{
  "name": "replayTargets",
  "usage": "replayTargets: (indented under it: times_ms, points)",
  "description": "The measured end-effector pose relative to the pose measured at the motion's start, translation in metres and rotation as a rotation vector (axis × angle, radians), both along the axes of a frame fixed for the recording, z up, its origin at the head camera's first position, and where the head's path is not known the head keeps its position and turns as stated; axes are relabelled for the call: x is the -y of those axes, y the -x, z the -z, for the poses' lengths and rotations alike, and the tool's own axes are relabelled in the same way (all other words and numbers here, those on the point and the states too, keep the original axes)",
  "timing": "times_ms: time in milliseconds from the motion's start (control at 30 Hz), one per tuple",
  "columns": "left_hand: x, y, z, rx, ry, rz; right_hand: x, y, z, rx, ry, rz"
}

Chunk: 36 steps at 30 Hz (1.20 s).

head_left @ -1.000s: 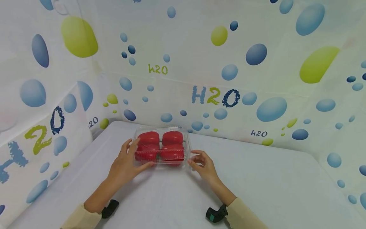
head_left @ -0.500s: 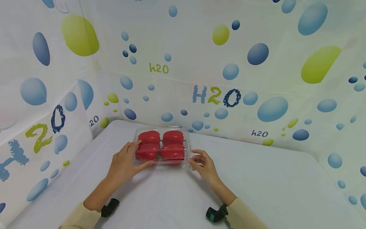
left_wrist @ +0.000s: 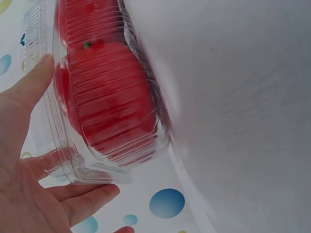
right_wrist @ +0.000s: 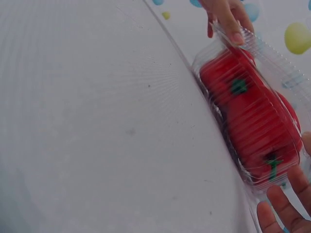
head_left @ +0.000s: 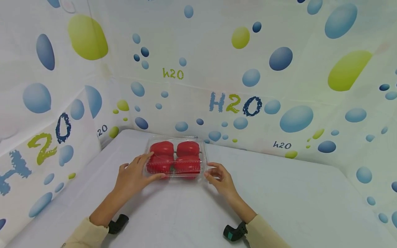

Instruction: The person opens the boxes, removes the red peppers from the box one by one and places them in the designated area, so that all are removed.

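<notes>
A: Start at the fingers (left_wrist: 92, 201): how are they set?

B: On the left hand (head_left: 133, 174) they spread away from the thumb (left_wrist: 36, 80), holding the left end of a clear plastic container (head_left: 175, 139) between them. The right hand (head_left: 221, 181) has its fingers bent at the container's right edge; I cannot tell whether they pinch it.

A: And the container?

B: A see-through rectangular box with a ribbed front wall, on the white, cloth-covered surface (head_left: 279, 199) between the two hands. Inside are smooth, glossy red peppers (head_left: 187, 163); four rounded tops show from above.

A: Do the views differ?

B: The left wrist view shows a finger through the plastic. The right wrist view picks out two green stems (right_wrist: 273, 167). The head view adds cream sleeves (head_left: 270, 234) and black wrist devices (head_left: 118, 224).

A: Any writing?

B: The backdrop (head_left: 198, 41) reads "H2O" in large blue, lime and navy characters, with smaller "h2O" prints among blue and lime drops.
</notes>
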<state>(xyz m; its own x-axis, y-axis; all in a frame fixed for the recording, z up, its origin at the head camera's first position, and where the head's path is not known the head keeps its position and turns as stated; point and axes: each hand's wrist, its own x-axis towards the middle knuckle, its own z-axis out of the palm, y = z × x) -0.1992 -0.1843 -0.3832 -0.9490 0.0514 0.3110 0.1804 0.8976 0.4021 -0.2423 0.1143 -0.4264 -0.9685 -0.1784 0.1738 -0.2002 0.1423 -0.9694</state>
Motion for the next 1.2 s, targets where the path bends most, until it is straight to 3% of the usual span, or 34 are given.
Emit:
replayTargets:
  times_ms: [200, 467, 800, 1033, 1200]
  points:
    - [0.000, -0.001, -0.001, -0.025, 0.026, -0.001, -0.001, 0.000, 0.002, -0.023, 0.011, -0.020]
    - [0.002, -0.002, 0.001, -0.173, 0.099, 0.029, -0.001, 0.001, 0.002, -0.021, 0.007, -0.037]
    - [0.006, -0.001, -0.001, -0.197, 0.149, 0.043, -0.002, 0.001, 0.003, -0.048, 0.006, -0.066]
    - [0.011, 0.003, -0.001, -0.265, 0.195, 0.081, -0.002, 0.000, 0.000, -0.011, 0.012, -0.065]
    - [0.015, 0.003, -0.002, -0.237, 0.201, 0.091, -0.002, 0.000, 0.000, 0.011, 0.017, -0.067]
